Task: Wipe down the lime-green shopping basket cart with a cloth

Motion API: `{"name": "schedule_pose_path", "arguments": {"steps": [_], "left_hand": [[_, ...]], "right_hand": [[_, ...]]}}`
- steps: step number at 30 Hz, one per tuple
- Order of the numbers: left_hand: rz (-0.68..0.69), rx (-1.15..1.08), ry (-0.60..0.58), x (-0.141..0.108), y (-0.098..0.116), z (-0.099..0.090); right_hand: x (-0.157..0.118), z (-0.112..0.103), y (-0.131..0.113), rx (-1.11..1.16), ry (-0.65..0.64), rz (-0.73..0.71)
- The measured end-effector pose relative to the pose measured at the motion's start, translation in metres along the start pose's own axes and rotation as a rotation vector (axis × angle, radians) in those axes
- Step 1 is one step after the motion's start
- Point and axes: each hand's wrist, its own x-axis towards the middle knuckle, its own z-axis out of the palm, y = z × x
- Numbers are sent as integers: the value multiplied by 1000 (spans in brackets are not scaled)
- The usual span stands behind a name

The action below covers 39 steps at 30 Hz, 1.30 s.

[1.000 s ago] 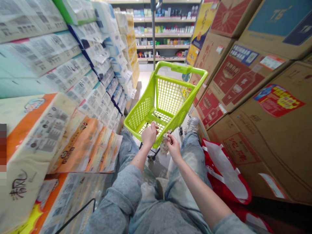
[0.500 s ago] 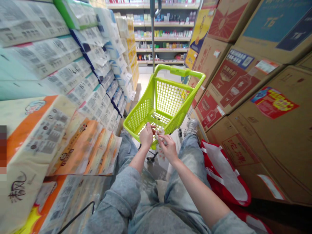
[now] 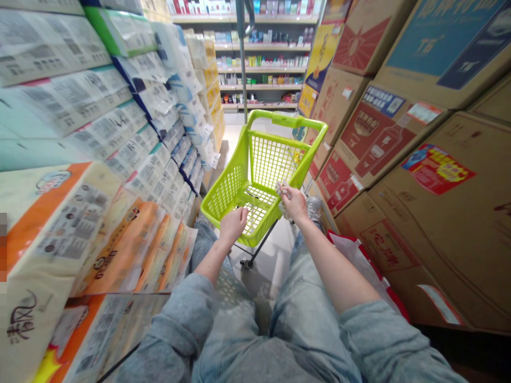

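Note:
Both hands are over the near edge of a lime-green shopping basket cart (image 3: 279,149), apart from each other. My left hand (image 3: 233,224) is closed with its fingers curled at the cart's near left side; whatever it may hold is hidden. At the near right corner my right hand (image 3: 294,204) is closed on a small crumpled whitish patterned strip (image 3: 280,187), whose kind I cannot tell. Part of it hangs below the fingers. The basket's lattice walls and floor show between the hands.
Packs of tissue paper (image 3: 115,239) are stacked along the left. Cardboard cartons (image 3: 423,213) form the right wall, with a red and white bag (image 3: 351,244) at their foot. A grey pole (image 3: 243,69) stands behind the cart, before stocked shelves (image 3: 263,48).
My hands have moved apart: the right one went right and up with the patterned strip, the left one slightly left and down. The left fingers have curled in. The view has shifted slightly.

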Motion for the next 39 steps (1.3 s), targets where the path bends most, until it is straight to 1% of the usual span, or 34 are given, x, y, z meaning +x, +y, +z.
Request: {"name": "schedule_pose_path", "arguments": {"steps": [1,3,5,7,9,11,13,15,17,18,20,22,24,27,30,36,39], "left_hand": [[31,116,-7,1,-8,-3],[103,292,-69,2,-23,-8],[160,394,-127,2,-31,-10],[183,443,-131,0,-33,-9],[164,463,-102,-2,-30,-7],[110,464,-64,-3,-27,-5],[70,455,-38,-4,-24,-5],[63,442,-27,-5,-23,-5],[86,426,-33,-7,-22,-6],[96,420,-37,-8,-22,-7],[103,413,-45,-10,-21,-7],[78,412,-34,-12,-19,-7],[60,416,-17,-14,-17,-5],[85,402,-11,-16,-11,-2],[89,374,-11,-17,-6,0],[81,365,17,-14,4,10],[22,352,54,-12,8,16]], "right_hand": [[1,0,0,13,-5,4],[3,2,-1,25,-16,17],[4,5,-3,11,-21,30],[2,8,-7,-14,-12,38],[-7,13,-13,-34,1,34],[-28,18,-22,-35,-9,20],[-56,23,-33,-9,-49,13],[-87,28,-45,34,-100,-21],[-112,31,-54,67,-129,-43],[-120,32,-57,81,-139,-50],[-128,32,-61,92,-156,-60],[-124,28,-61,80,-169,-71],[-114,24,-59,56,-171,-77],[-97,17,-52,27,-134,-64],[-86,13,-45,7,-99,-54],[-75,12,-32,-11,-75,-53],[-78,12,-30,9,-51,-58]]}}
